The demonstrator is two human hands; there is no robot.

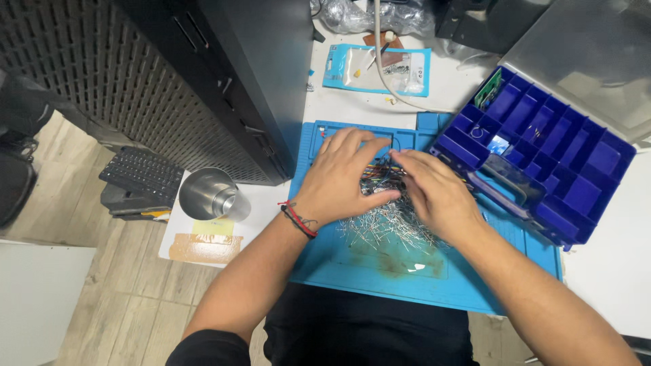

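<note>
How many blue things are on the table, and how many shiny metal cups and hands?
Blue things: 3 (work mat, compartment box, flat packet)
Shiny metal cups: 1 (cup)
Hands: 2 (left hand, right hand, both on the pile of small wire-legged parts)
Total: 6

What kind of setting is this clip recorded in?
Probably an electronics repair bench or hobby workspace: a blue work mat carries a pile of small wire-leaded components, a blue compartment organizer box lies open, and a black computer tower stands alongside.
</note>
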